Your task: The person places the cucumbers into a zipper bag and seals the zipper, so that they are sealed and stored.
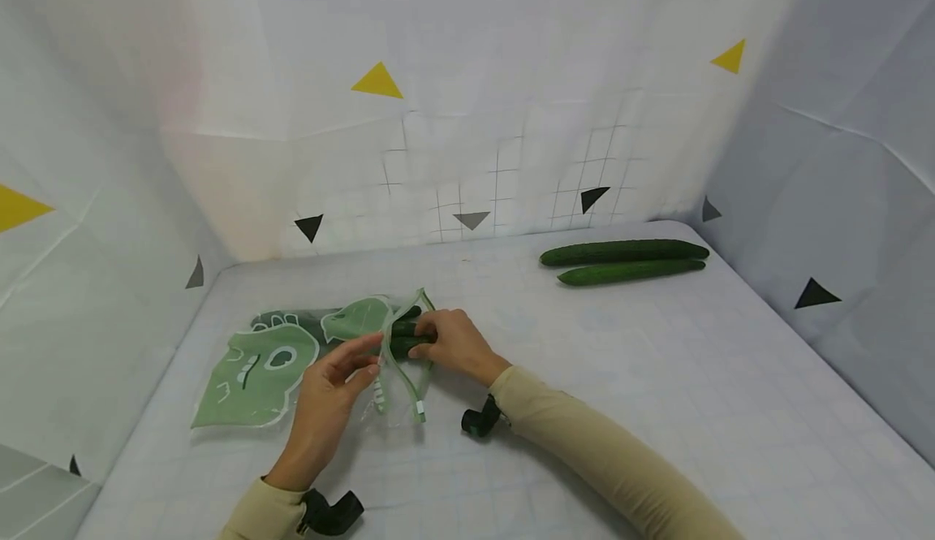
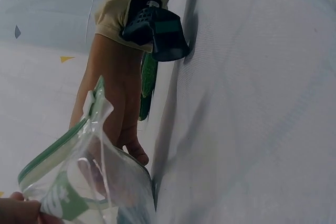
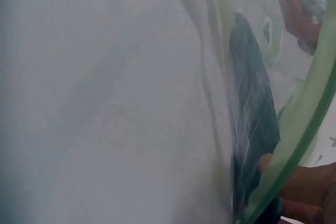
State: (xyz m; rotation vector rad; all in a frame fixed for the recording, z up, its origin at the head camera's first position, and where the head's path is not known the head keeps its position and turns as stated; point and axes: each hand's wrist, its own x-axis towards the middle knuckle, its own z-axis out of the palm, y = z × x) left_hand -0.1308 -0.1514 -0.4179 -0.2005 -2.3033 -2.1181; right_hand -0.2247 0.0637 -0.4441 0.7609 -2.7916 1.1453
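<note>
A clear zip bag (image 1: 358, 321) with a green cartoon print lies on the table, its green-edged mouth facing right. My left hand (image 1: 329, 398) pinches the near side of the mouth, and in the left wrist view its fingertips (image 2: 23, 211) hold the clear film. At the mouth, my right hand (image 1: 456, 345) grips the end of a cucumber (image 1: 402, 347) that is mostly inside. Another dark green cucumber lies behind it, partly hidden by the print. In the right wrist view a cucumber (image 3: 254, 87) shows through the film beside the right fingers (image 3: 307, 187).
Two more cucumbers (image 1: 624, 252) lie side by side at the back right of the white table (image 1: 584, 378). A green printed flap (image 1: 256, 378) spreads to the left of the left hand. White sheets with yellow and black triangles wall the table.
</note>
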